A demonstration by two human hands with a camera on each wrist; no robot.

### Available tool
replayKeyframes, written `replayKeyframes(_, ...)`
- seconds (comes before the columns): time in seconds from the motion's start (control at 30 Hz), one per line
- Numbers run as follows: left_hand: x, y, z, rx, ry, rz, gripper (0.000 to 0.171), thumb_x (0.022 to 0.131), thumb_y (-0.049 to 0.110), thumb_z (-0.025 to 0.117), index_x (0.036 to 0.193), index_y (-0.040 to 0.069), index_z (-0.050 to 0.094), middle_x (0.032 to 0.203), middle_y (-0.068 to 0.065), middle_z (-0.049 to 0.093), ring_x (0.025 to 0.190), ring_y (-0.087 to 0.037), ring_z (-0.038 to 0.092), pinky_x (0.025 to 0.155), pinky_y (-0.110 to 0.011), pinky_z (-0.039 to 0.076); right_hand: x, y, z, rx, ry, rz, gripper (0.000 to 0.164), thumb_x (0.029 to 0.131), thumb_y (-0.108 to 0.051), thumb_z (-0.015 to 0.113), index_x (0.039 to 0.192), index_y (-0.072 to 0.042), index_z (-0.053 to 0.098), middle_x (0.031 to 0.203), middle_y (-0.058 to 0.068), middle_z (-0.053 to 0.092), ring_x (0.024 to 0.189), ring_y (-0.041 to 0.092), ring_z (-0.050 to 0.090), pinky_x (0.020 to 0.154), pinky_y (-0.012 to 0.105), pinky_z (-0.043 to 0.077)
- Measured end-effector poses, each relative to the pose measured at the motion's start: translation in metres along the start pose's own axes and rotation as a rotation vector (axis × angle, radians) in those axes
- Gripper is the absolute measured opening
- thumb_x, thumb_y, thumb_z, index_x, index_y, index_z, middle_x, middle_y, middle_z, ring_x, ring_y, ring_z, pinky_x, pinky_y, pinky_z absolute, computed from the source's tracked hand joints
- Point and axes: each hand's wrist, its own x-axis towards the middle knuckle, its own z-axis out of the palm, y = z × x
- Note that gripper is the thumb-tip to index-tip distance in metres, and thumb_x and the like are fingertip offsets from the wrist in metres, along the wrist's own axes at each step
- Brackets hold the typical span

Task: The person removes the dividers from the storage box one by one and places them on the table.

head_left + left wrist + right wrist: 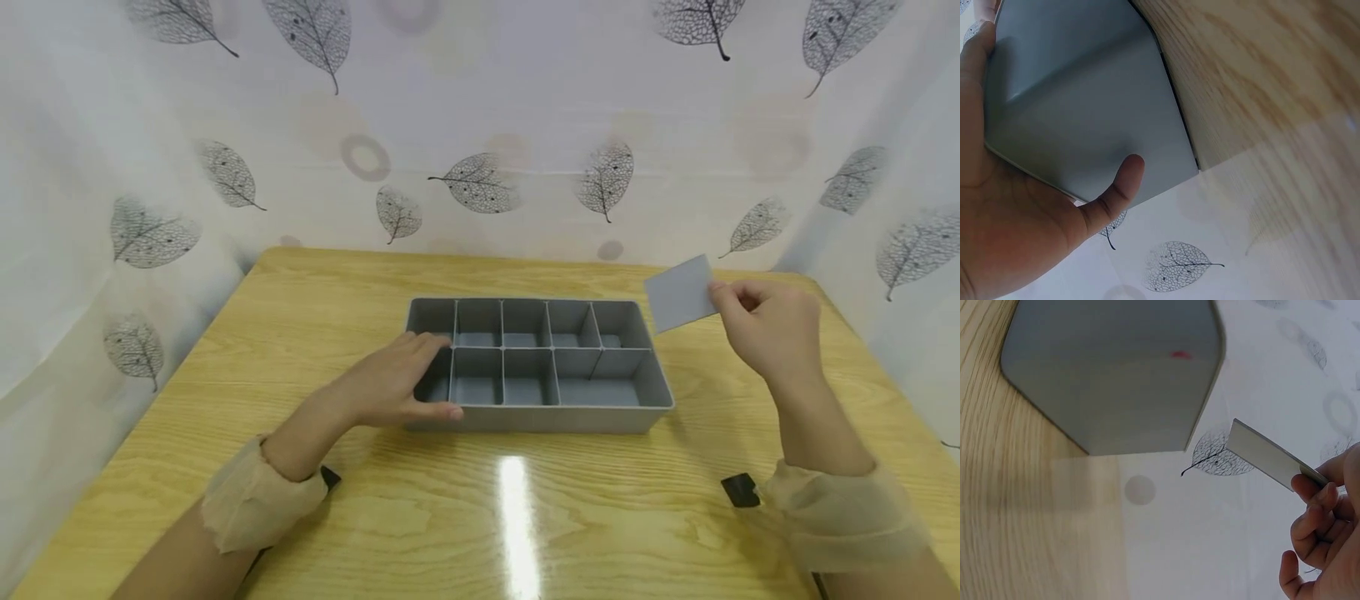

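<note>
Wrinkly tan wrist wraps [258, 496] sit closest, and shiny, stripy wood table [420, 517] stretches between them up to the gray box's [540, 418] front edge. The left hand's [393, 379] fingers spread over the box's left end, thumb by the front wall; past its right end, the right hand [772, 329] pinches a thin, flat gray card [681, 294] in the air. Behind those fingers hangs a white, leafy curtain [540, 92].

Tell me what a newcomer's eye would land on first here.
Probably the gray divided box near the middle of the wooden table, with the left hand holding its left end. Next, perhaps, the flat gray piece pinched in the right hand, near the box's far right corner. Behind the table, a pale cloth printed with dark leaves also stands out.
</note>
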Motion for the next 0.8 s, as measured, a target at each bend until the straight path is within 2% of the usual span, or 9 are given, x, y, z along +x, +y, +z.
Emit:
replayKeyframes(0.3,0.0,0.0,0.0,0.005,0.015,0.014,0.102,0.073,0.082,0.041,0.141,0.007,0.029,0.138,-0.011,0.041,0.125,-0.024,0.036,0.106,-0.043,0.028,0.012,0.017,0.011,0.014,-0.045,0.066,0.045,0.091,-0.04,0.049,0.064,-0.007,0.066,0.046,-0.001,0.05,0.042,0.015,0.038,0.043,0.026,0.03)
replayKeyframes(0.53,-0.001,0.0,0.0,0.009,0.021,0.009,0.101,0.073,0.082,0.04,0.14,0.007,0.031,0.138,-0.011,0.041,0.126,-0.027,0.035,0.104,-0.046,0.031,0.023,0.029,0.025,-0.001,-0.083,0.103,0.047,0.091,-0.043,0.047,0.069,-0.007,0.067,0.054,-0.01,0.054,0.052,0.016,0.043,0.048,0.03,0.035)
replayKeyframes(0.8,-0.002,0.002,0.0,0.03,0.022,-0.003,0.101,0.072,0.083,0.039,0.141,0.009,0.03,0.137,-0.009,0.042,0.126,-0.026,0.036,0.102,-0.045,0.035,0.034,0.043,0.043,0.002,-0.123,0.139,0.049,0.091,-0.045,0.046,0.067,-0.007,0.065,0.056,-0.006,0.055,0.053,0.018,0.042,0.044,0.03,0.035)
